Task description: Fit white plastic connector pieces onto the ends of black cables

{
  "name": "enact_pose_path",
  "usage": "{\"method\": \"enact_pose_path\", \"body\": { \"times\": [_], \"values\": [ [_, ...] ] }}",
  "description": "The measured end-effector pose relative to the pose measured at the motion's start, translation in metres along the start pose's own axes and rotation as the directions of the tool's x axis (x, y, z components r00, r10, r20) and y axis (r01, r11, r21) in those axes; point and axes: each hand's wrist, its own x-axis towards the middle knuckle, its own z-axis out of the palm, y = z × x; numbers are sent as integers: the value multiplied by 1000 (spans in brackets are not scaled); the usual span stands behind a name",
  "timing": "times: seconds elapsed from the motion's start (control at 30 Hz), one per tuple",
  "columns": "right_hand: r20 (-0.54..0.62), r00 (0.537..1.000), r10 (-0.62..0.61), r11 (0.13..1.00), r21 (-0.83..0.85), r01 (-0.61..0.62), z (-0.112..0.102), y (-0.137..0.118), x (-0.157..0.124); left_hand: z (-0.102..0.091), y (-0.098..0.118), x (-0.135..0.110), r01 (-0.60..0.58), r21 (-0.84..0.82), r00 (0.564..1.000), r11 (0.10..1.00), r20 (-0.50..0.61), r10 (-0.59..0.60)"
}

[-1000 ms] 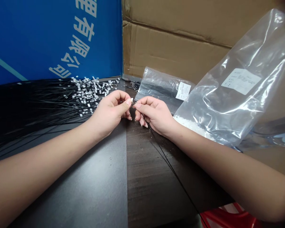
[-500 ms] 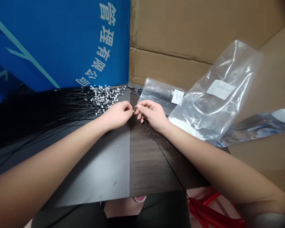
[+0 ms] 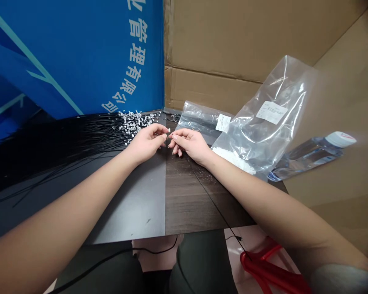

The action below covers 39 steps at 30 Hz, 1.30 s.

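My left hand [image 3: 150, 143] and my right hand [image 3: 190, 145] meet fingertip to fingertip above the table's dark wood part. A small white connector [image 3: 169, 130] shows at the left fingertips, pinched between thumb and forefinger. My right thumb and forefinger close on the end of a black wire [image 3: 202, 185], which trails under the right wrist and over the table's front edge. Just beyond my left hand lies a large heap of black wires [image 3: 64, 134], many tipped with white connectors [image 3: 135, 122]. The exact joint between wire and connector is too small to make out.
A large clear bag [image 3: 266, 134] holding white pieces [image 3: 233, 160] stands right of my right hand. Behind it lies a smaller labelled bag [image 3: 198, 118] with dark contents. A water bottle [image 3: 315, 157] leans at the right. Blue panel [image 3: 79, 49] and cardboard [image 3: 214, 36] wall the back.
The left fingers have turned and opened out a little, and the white connector now shows clearly at their tips. My right hand has shifted slightly left. The view has tilted.
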Motion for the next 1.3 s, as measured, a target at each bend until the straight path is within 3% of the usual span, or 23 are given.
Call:
{"method": "enact_pose_path", "body": {
  "times": [0.13,0.43,0.53,0.63,0.73,0.87,1.1,1.3],
  "values": [
    [39,998,48,997,65,-50,2,-6,-4,0,6,-3,-32,-216,999,976,27,38],
    [22,997,77,996,45,-78,4,-6,-6,2,-1,-3,-12,-249,1000,969,-20,7],
    [15,996,88,996,23,-88,3,-6,-6,2,-1,-4,-68,-162,997,984,-42,62],
    [12,995,99,995,-11,-99,2,-5,-6,3,3,-7,-225,39,970,974,-83,227],
    [0,994,111,992,-53,-111,2,-4,-7,4,6,-10,-334,193,938,923,-33,346],
    [-6,994,111,992,-64,-111,4,-5,-7,3,5,-10,-394,274,914,877,17,406],
    [-13,990,137,988,-69,-138,5,-7,-6,4,3,-8,-348,234,934,908,-1,358],
    [21,996,90,996,-9,-89,2,-5,-7,3,2,-8,-148,2,986,989,-73,148]
  ]
}}
